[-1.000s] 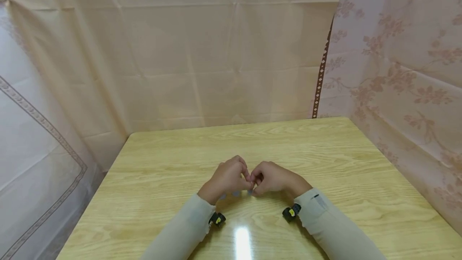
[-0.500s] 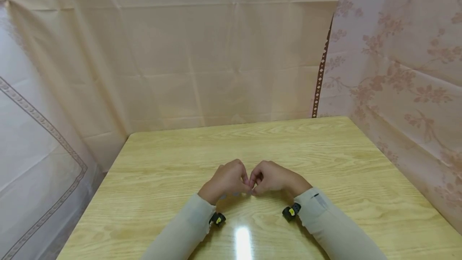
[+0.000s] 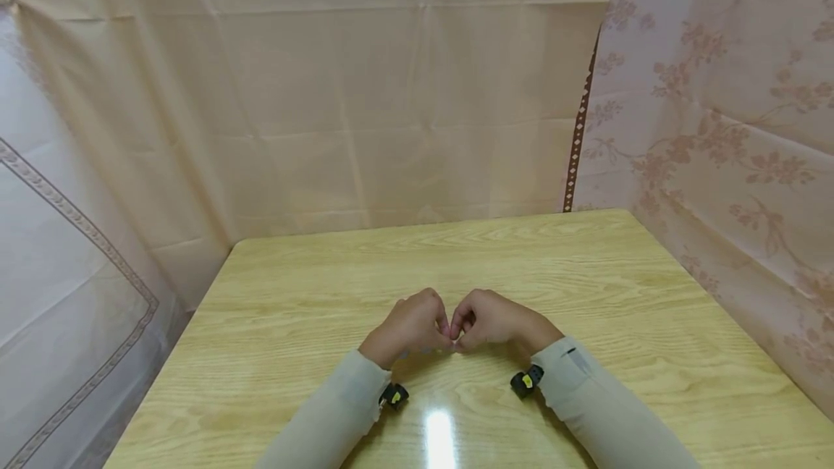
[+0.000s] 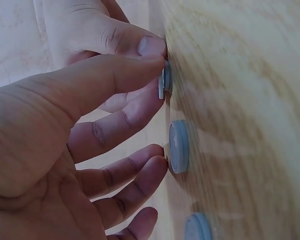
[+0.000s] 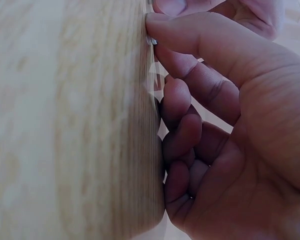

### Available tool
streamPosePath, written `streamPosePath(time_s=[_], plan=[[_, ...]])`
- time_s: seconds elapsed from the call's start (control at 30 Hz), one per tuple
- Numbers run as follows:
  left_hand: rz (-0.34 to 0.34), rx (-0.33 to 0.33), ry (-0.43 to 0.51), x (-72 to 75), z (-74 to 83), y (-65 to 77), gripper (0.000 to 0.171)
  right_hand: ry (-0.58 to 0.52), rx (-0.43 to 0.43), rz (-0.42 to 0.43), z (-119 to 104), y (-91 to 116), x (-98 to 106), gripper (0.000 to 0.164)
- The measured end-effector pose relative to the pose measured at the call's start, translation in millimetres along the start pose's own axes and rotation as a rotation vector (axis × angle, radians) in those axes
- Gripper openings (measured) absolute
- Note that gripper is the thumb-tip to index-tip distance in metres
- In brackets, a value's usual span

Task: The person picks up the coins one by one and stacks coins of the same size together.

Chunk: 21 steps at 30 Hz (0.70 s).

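Note:
Near the middle of the table, my left hand [image 3: 412,320] and right hand [image 3: 493,317] meet at their fingertips. In the left wrist view, the left thumb and index finger pinch a small round blue disc [image 4: 168,75] with a thin silvery edge, low over the wood. The right hand's thumb and finger close on the same spot from the other side; a sliver of shiny edge [image 5: 153,41] shows there. A second pale blue disc [image 4: 179,146] lies flat by the left hand's other fingertips. A third disc [image 4: 197,227] lies beyond it, partly cut off.
The wood-grain table [image 3: 313,266] spreads out around both hands. A beige curtain [image 3: 391,93] hangs behind its back edge, and a flowered cloth [image 3: 736,129] hangs on the right. Glare [image 3: 439,440] marks the near part of the tabletop.
The left hand has lowered slightly and its fingertips have come down around the disc, so the blue between the hands is now covered. The right hand has barely moved.

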<state>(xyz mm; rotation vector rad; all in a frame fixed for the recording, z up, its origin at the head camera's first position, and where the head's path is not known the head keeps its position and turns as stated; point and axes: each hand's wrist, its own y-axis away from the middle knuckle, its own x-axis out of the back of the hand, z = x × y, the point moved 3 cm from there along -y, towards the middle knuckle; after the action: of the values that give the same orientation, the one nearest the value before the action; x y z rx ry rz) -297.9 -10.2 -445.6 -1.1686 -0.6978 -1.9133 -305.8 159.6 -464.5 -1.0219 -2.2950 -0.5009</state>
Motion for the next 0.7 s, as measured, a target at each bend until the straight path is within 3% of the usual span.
streamPosePath(time_s=[0.27, 0.53, 0.7], plan=[[0.002, 0.001, -0.005, -0.8, 0.1, 0.8, 0.027, 0.0, -0.001, -0.005, 3.1, -0.8, -1.3, 0.009], [-0.046, 0.011, 0.078, 5.7, -1.8, 3.0, 0.024, -0.019, 0.001, -0.025, 3.8, 0.7, 1.0, 0.006], [-0.057, 0.001, 0.066, 8.1, -3.6, 2.5, 0.023, -0.017, -0.006, -0.032, 4.3, -0.1, 2.0, 0.007]])
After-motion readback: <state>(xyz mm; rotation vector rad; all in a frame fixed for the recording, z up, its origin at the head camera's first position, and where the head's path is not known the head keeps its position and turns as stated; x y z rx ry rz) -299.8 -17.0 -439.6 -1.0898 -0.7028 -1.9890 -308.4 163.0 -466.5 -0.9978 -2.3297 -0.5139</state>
